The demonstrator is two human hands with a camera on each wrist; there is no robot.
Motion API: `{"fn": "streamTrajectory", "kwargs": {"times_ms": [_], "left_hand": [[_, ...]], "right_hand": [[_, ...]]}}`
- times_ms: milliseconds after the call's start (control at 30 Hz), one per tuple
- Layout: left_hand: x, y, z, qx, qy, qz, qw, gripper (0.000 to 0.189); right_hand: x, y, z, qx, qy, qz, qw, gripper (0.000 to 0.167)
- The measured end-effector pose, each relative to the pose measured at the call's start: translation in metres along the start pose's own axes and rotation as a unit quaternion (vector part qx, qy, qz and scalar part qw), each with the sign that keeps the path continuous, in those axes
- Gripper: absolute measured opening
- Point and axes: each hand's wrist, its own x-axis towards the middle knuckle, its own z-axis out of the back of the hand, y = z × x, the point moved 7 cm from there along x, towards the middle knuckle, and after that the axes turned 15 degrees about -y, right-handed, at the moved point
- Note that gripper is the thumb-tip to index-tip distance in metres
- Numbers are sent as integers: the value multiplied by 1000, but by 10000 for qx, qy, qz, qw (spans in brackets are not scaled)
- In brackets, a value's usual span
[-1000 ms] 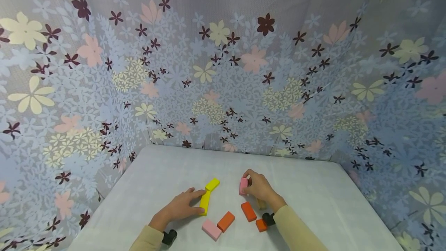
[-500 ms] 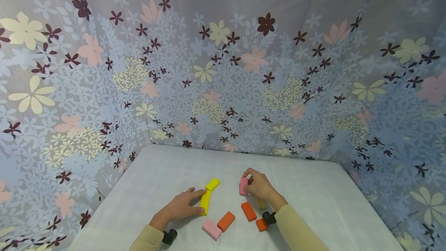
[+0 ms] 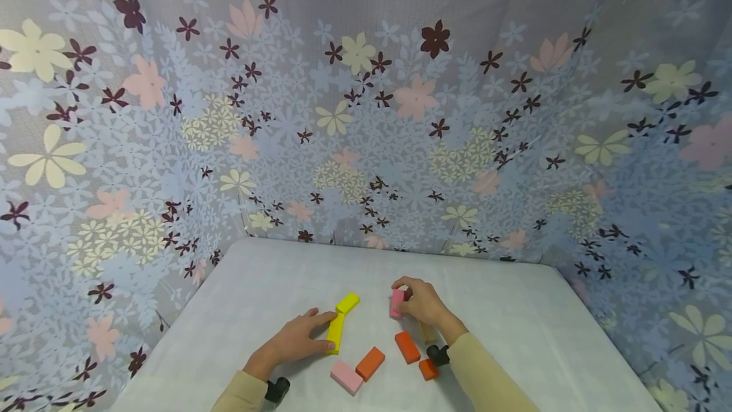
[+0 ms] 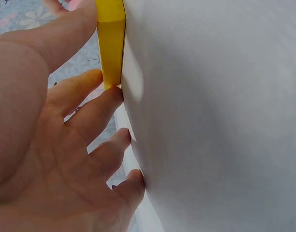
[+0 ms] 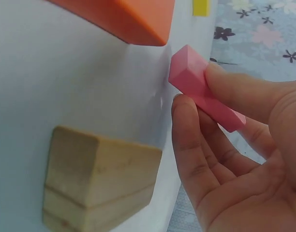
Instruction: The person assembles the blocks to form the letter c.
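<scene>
While our left sleeve (image 3: 237, 393) slants toward a point between one and two o'clock, our left hand (image 3: 294, 337) lies low over the table (image 3: 515, 323), its fingers spread wide and nearly straight. The thumb touches the near end of the near yellow block (image 3: 336, 331) and the index fingertip meets its far end; the remaining fingertips seem to rest on the table. At one o'clock from that block, the far yellow block (image 3: 347, 302) touches it. At six o'clock, apart from it, we see the pale pink block (image 3: 346, 377), with the left orange block (image 3: 370, 363) against it at two o'clock.

Farther right, we hold the deep pink block (image 5: 199, 92) in a narrow pinch between the thumb and fingers of our right hand (image 3: 426, 305); we cannot tell whether it touches the table. The index finger arches over its far end. Near five o'clock from it lies the right orange block (image 3: 408, 347). At two o'clock from that sits the wooden block (image 5: 99, 179), partly hidden under our wrist, and between four and five o'clock the small orange block (image 3: 428, 370), just beside. Our right sleeve (image 3: 486, 374) points between ten and eleven o'clock.
</scene>
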Motion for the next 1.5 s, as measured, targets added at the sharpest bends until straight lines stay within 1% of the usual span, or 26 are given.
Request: {"fn": "streamTrajectory", "kwargs": {"times_ms": [167,400,700,967,1033,1133,1233,1333,1500], "left_hand": [[1,2,-2,-1,17,-26,10000,71],[2,-1,2,-11,-27,-30,10000,70],[1,-2,1,-23,21,34,10000,71],[1,-2,2,21,22,114,9999,71],[1,-2,1,37,37,159,9999,71],[1,-1,1,43,45,234,9997,71],[1,-1,1,50,42,288,9996,71],[2,0,1,37,29,257,9997,70],[2,1,1,-4,16,235,9997,68]], "right_hand": [[2,0,1,45,-68,-140,9999,43],[9,2,0,163,-292,-367,9988,42],[17,1,-7,431,-504,-461,9967,43],[22,1,-19,630,-749,-556,9936,44],[22,2,-21,723,-816,-618,9921,44],[24,4,-26,763,-888,-750,9903,42],[26,8,-29,761,-933,-796,9895,42],[28,12,-32,777,-961,-823,9889,43],[36,13,-40,831,-973,-1071,9860,42]]}}
